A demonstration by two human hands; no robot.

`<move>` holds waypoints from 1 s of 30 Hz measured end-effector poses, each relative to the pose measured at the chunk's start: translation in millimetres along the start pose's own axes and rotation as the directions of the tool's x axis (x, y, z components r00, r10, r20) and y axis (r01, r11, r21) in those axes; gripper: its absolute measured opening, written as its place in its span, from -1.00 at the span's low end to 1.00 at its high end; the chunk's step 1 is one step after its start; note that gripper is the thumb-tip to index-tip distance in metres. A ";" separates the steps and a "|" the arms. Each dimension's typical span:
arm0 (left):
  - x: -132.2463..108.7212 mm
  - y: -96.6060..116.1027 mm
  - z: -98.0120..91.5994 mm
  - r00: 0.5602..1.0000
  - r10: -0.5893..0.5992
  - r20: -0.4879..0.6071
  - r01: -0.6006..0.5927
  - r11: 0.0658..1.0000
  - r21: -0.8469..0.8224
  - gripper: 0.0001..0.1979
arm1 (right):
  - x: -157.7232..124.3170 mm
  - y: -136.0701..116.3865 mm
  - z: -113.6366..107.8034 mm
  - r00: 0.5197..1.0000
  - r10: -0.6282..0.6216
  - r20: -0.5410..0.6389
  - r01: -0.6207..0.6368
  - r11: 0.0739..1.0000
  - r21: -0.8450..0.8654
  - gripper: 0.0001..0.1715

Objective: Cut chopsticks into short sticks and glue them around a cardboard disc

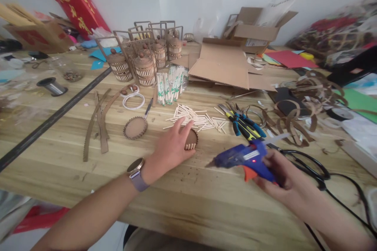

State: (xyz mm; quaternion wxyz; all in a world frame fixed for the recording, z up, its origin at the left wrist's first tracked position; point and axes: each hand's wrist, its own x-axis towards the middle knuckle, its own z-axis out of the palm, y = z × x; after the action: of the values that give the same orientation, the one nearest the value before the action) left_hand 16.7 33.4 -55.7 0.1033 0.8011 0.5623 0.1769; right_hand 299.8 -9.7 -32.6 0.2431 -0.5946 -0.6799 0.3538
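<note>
My right hand [282, 176] is wrapped around the handle of a blue hot glue gun [241, 157] with an orange trigger and a small red light. Its nozzle points left, above the table. My left hand [172, 145], with a watch on the wrist, has its fingers spread over a small round cardboard base [193, 138]. Short upright sticks stand along that base's near edge; my fingers hide its left side. Just beyond the fingertips lies a loose pile of short wooden sticks [203, 119]. A second round cardboard base [135, 127] with a notched rim lies farther left.
Pliers [243, 123] and black scissors [309, 164] lie on the right, beside curled brown strips [294, 113]. Finished-looking stick-and-cardboard baskets [144, 66] stand at the back, near wrapped sticks [171, 86] and flat cardboard [220, 62]. A black bar [59, 113] crosses the left side.
</note>
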 end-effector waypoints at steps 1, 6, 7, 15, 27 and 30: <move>0.2 -0.4 0.3 1.000 -0.005 0.002 0.005 1.000 -0.004 -0.16 | -0.2 0.9 -2.9 0.998 0.035 -0.049 -0.030 0.995 0.094 -0.70; -0.1 -3.0 2.1 1.000 -0.006 0.000 0.006 1.000 -0.014 -0.15 | 21.1 -12.8 2.4 0.996 0.025 0.085 -0.065 0.854 0.516 -0.67; -0.3 -3.6 2.3 1.000 -0.003 -0.002 0.003 1.000 -0.014 -0.14 | 28.3 -17.1 6.3 0.994 0.014 0.107 -0.070 0.836 0.545 -0.66; -1.0 -5.9 4.1 1.000 0.027 -0.011 -0.027 1.000 0.000 -0.14 | 49.0 -15.4 26.8 0.991 -0.006 0.136 -0.022 0.979 0.203 -0.42; -1.2 -4.1 3.9 1.000 -0.006 -0.002 0.006 1.000 0.021 -0.14 | 42.0 -23.3 27.6 0.948 -0.217 0.231 0.215 0.976 0.035 -0.58; -0.9 -4.4 4.3 1.000 -0.003 -0.002 0.003 1.000 0.029 -0.16 | 42.5 -21.4 29.8 0.944 -0.228 0.239 0.229 0.973 0.025 -0.57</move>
State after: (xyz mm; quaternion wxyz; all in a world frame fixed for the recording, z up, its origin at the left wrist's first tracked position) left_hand 14.3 34.2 -61.3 0.0913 0.8016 0.5660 0.1696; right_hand 256.3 25.3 -38.8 0.1974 -0.4647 -0.7692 0.3916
